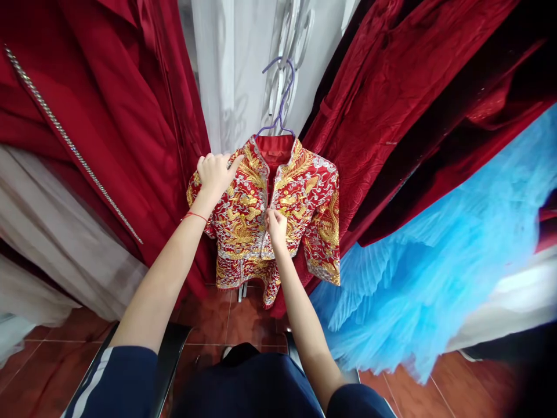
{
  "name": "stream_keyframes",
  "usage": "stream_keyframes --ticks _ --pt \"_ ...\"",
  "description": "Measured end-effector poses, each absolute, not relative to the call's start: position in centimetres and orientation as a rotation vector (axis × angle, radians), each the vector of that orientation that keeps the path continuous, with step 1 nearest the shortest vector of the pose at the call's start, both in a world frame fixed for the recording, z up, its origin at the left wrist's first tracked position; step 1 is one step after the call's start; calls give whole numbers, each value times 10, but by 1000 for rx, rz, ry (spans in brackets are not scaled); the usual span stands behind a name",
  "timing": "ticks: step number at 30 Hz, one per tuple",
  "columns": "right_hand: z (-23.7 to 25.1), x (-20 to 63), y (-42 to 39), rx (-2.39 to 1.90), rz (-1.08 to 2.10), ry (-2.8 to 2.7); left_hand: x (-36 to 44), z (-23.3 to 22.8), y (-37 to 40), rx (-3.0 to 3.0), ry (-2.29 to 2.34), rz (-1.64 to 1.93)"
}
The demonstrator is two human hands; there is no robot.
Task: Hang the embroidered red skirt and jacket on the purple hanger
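A red jacket (243,217) with gold and silver embroidery hangs upright from a purple hanger (285,104). Its stand collar is parted at the neck, showing a red lining. At the shoulder on the left of the view, my left hand (216,174) grips the jacket, fingers curled over the far side and thumb along the front. My right hand (277,227) is closed in a pinch at the jacket's front edge, around mid-chest. Its fingertips partly cover the spot, so any fastener there is hidden.
Dark red gowns (117,104) hang on the left, one with a glittering trim (72,139). More red gowns (369,110) and a bright blue tulle skirt (413,255) fill the right. White openwork metal (300,40) stands behind the hanger. Below lies a reddish tiled floor (209,316).
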State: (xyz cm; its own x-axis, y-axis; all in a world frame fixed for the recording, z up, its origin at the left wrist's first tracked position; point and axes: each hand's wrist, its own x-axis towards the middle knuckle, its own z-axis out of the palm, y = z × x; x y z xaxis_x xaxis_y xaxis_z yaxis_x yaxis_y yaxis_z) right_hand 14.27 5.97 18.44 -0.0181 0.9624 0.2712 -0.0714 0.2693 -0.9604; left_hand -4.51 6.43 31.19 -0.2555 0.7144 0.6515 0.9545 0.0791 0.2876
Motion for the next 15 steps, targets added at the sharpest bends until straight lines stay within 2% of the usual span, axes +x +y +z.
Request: stream_keyframes --ticks 7,15 --pt "137 149 42 -1053 1035 -1315 -47 310 67 -1659 -2027 -1034" --pt "115 156 44 -1080 1070 -1405 -45 311 64 -1670 -2039 -1103"
